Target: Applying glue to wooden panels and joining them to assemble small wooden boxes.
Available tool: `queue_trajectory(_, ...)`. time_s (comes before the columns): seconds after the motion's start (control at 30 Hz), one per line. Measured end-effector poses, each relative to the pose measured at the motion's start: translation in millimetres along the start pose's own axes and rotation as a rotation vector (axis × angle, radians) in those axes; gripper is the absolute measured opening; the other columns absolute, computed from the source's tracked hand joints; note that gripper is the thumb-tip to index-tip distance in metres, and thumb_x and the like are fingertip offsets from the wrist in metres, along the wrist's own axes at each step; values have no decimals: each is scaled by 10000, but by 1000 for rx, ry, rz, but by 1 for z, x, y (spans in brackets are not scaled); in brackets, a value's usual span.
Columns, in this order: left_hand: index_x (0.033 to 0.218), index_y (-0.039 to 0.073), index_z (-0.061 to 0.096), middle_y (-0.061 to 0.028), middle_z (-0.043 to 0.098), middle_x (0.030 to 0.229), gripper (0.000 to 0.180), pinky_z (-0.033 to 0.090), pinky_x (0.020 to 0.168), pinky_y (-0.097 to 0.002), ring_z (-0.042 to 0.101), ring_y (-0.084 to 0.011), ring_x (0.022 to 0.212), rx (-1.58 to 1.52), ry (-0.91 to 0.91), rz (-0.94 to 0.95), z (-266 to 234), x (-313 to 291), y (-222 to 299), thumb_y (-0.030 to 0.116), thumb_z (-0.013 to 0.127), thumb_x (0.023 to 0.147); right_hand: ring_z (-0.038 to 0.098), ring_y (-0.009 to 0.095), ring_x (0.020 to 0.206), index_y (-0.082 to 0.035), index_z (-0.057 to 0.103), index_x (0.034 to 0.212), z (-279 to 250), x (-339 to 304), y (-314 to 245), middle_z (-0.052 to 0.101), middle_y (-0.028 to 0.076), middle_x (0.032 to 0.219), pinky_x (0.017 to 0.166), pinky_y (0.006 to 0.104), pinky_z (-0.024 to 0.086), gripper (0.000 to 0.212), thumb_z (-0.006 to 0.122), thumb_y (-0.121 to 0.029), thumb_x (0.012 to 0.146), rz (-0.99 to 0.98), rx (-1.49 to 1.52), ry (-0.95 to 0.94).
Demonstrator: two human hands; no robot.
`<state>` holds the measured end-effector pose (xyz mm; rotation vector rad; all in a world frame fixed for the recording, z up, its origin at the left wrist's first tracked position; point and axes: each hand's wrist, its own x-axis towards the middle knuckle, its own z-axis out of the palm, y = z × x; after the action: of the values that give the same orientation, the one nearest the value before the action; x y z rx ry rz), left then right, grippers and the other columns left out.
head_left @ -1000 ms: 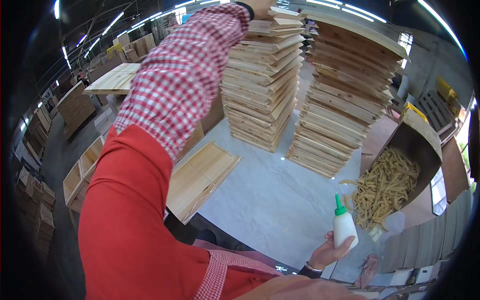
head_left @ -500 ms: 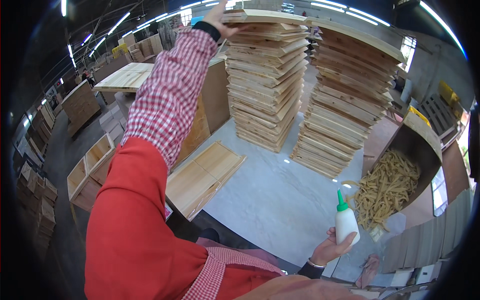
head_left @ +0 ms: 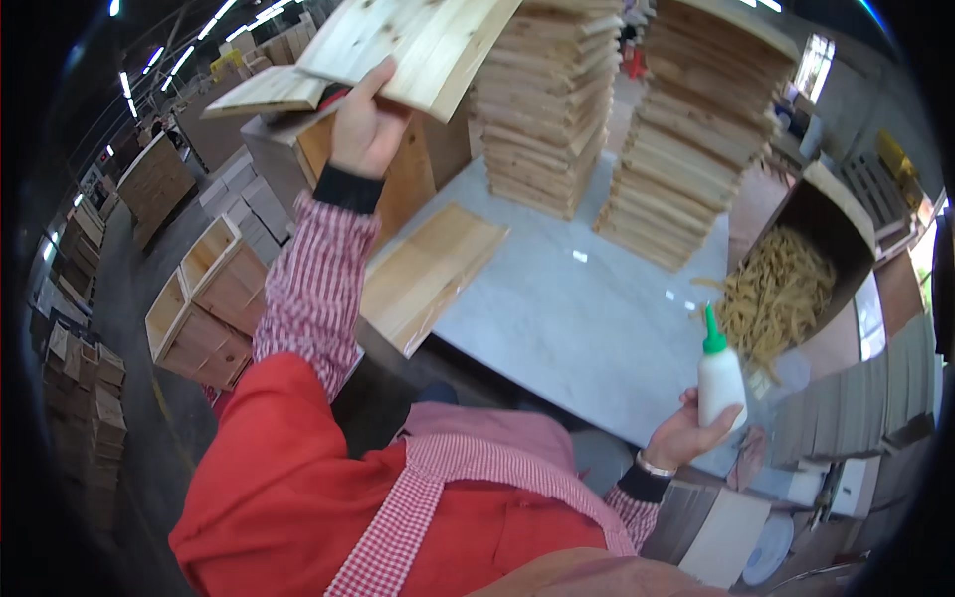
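My left hand [head_left: 368, 124] reaches up at the upper left, gripping a pale wooden panel [head_left: 418, 50] by its near edge, thumb on top. The panel is held in the air, cut off by the upper edge of the picture. Another wooden panel [head_left: 264, 92] lies just left of it. In my right hand [head_left: 678, 434], at the lower right, a white squeeze bottle [head_left: 720, 386] stands upright, its green nozzle [head_left: 712, 330] pointing up. Two tall stacks of wooden panels, a left stack [head_left: 542, 119] and a right stack [head_left: 686, 129], rise from the table's far side.
On the pale marbled table [head_left: 537, 318], a flat wooden board [head_left: 433, 279] lies at the left edge. A tipped box [head_left: 826, 214] at the right holds tan curled strips [head_left: 781, 289]. Open wooden boxes [head_left: 204, 308] stand on the left, and grey sheets [head_left: 856, 413] on the right.
My left hand has come away from the top of the left stack, moving left and nearer with a wooden panel. The view has tilted down; the bottle stays in my right hand.
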<state>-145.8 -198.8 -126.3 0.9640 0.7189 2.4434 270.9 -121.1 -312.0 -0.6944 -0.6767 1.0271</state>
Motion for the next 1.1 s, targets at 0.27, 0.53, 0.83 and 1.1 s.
queue_trajectory(0.27,1370,32,370,-127,456,1371,501,338,1082,-418,444,-264,1268,-45,223,-550,-7,-262,-68,50,544,901,556,171,647,17,515,1087,-7,-7,-2,606,126,873,535,274,421,505,460,-463,940,-52,68,-118)
queue_trajectory(0.53,1395,122,284,-93,451,1336,630,418,1012,-453,478,-262,1216,-161,367,-972,-56,-369,-154,9,602,864,634,241,786,32,496,1085,-20,36,52,602,147,952,619,346,557,424,566,-348,911,-63,-69,-139)
queue_trajectory(0.83,1348,31,282,-157,458,1297,557,454,971,-469,514,-269,1172,77,349,-1340,-49,-351,-118,84,599,893,639,223,794,46,492,1021,4,97,165,589,141,957,555,330,582,392,666,-265,857,154,-183,-308)
queue_trajectory(1.1,1365,15,288,-171,472,1305,530,447,977,-480,516,-285,1180,29,257,-1351,-47,-339,-100,110,561,920,645,215,754,31,512,1003,30,99,181,595,144,959,536,307,579,382,678,-274,845,310,-340,-480)
